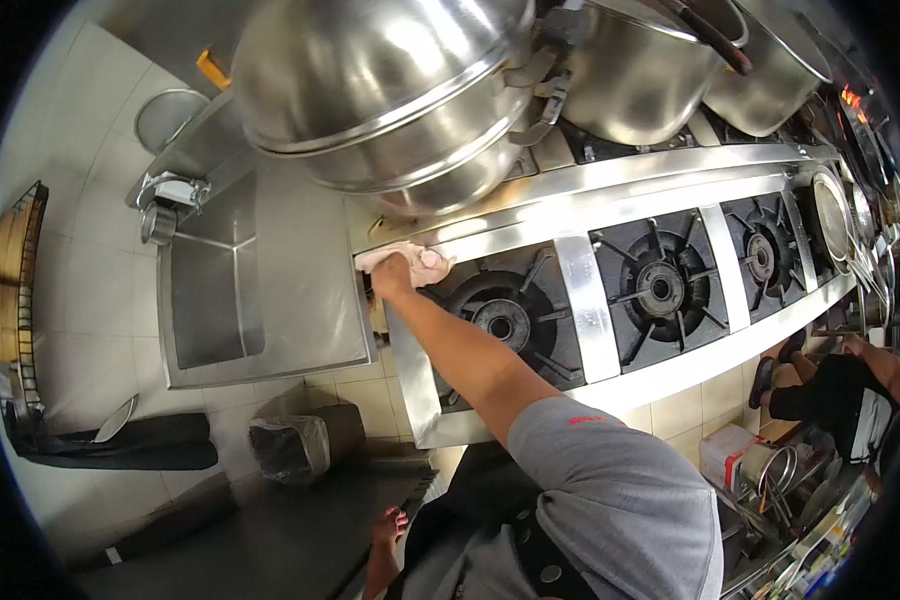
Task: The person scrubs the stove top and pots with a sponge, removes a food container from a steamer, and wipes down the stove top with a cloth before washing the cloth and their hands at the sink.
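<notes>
My right hand (392, 274) is closed on a crumpled, pale pinkish cloth (428, 264). It presses the cloth onto the metal strip at the stove's left back corner, beside the nearest burner (502, 320). My right arm stretches across the front of the stove (588, 310). Low beside my body, my left hand (391, 524) has its fingers curled in, and I see nothing in them. Behind the cloth stands a large stacked steel pot (370, 150) with a domed lid.
Two more steel pots (645, 75) (770, 70) stand on the back burners. Left of the stove is a steel counter (305, 270) with a sink (210, 290). A lined bin (305, 440) stands below. Another person (840, 400) is at the far right, near stacked pans (832, 220).
</notes>
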Action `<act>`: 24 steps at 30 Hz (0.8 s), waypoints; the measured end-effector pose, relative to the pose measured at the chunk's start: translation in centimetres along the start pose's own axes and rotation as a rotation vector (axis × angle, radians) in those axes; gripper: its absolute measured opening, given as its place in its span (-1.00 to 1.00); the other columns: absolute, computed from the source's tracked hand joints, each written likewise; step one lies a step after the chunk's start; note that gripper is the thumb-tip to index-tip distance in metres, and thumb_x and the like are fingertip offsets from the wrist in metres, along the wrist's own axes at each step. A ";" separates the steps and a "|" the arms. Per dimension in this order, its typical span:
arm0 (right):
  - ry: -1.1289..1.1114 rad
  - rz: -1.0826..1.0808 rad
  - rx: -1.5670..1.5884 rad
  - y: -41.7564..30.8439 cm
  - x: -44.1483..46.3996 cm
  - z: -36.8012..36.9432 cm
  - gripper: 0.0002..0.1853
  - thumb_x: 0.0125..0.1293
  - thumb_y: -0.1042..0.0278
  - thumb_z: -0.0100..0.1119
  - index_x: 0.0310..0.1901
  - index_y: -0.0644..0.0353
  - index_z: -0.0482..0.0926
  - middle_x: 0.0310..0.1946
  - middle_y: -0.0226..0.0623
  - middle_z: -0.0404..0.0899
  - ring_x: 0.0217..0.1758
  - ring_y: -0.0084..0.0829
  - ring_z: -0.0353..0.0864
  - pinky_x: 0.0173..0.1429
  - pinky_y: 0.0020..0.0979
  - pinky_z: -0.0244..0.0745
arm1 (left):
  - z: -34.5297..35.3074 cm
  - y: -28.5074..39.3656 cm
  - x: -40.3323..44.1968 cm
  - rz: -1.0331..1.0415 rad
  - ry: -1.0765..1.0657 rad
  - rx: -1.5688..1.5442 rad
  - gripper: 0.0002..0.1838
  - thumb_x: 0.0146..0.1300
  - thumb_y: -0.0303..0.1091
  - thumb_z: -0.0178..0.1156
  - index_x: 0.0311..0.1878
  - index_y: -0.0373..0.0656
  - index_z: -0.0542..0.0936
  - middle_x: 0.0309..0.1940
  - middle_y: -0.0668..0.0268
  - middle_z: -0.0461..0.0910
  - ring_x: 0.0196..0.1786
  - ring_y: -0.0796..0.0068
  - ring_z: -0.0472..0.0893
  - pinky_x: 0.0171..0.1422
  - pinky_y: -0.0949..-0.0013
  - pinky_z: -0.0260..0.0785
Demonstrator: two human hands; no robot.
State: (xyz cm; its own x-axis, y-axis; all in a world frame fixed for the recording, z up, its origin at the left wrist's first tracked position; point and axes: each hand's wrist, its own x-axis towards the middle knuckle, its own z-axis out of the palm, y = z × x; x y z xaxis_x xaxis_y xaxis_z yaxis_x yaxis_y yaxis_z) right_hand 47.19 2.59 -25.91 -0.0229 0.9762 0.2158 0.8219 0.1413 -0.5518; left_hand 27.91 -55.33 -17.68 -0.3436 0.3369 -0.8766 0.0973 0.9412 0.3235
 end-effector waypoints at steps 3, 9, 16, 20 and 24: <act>-0.225 0.272 -0.342 4.8 1.5 -3.0 -0.74 0.17 0.22 -0.01 -0.40 0.13 0.65 -0.35 -0.20 0.63 -0.23 -0.27 0.59 -0.19 -0.15 0.38 | -0.7 1.0 0.2 0.038 0.001 -0.021 -0.63 0.30 -0.15 0.05 0.07 -0.15 0.45 -0.15 0.29 0.56 -0.23 0.50 0.54 -0.25 0.34 0.35; 0.665 0.980 0.410 27.0 0.6 -22.2 -0.70 0.20 0.24 -0.04 -0.46 0.24 0.63 -0.42 -0.16 0.64 -0.41 -0.33 0.61 -0.32 -0.27 0.44 | -1.6 -1.9 2.7 0.084 -0.071 -0.034 -0.63 0.30 -0.13 0.05 0.07 -0.14 0.45 -0.12 0.29 0.58 -0.20 0.47 0.58 -0.20 0.31 0.38; -0.328 0.347 -0.185 7.9 3.1 -7.9 -0.64 0.26 0.14 -0.11 -0.21 0.23 0.59 -0.16 -0.07 0.57 -0.13 -0.19 0.54 0.03 -0.06 0.32 | -1.4 0.0 3.7 0.064 -0.109 0.001 -0.60 0.25 -0.12 0.09 0.08 -0.11 0.44 -0.17 0.34 0.57 -0.20 0.45 0.57 -0.22 0.29 0.36; 0.195 0.883 1.244 -5.4 3.3 -8.0 -0.83 0.24 0.43 -0.01 -0.17 0.31 0.44 -0.25 -0.20 0.53 -0.33 -0.30 0.54 -0.45 -0.35 0.47 | -3.5 -5.0 11.6 -0.244 -1.040 -1.031 -0.58 0.25 -0.10 0.08 0.11 -0.10 0.42 -0.17 0.32 0.56 -0.20 0.44 0.57 -0.22 0.28 0.35; 0.130 0.762 1.192 0.8 -0.5 -18.2 -0.72 0.22 0.31 0.07 -0.16 0.37 0.43 -0.37 -0.25 0.51 -0.36 -0.38 0.48 -0.26 -0.35 0.45 | -2.7 -0.4 6.6 0.105 -0.119 -0.069 -0.58 0.29 -0.12 0.04 0.14 -0.09 0.38 -0.13 0.30 0.56 -0.18 0.42 0.57 -0.19 0.24 0.36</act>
State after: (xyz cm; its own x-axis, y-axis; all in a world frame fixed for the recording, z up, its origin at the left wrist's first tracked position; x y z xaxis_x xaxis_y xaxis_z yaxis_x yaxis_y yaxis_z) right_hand 58.21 -0.77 -11.84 0.3060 0.8627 -0.4027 -0.3569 -0.2882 -0.8886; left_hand 23.05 -53.52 -22.65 -0.2210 0.4376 -0.8716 0.0613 0.8982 0.4354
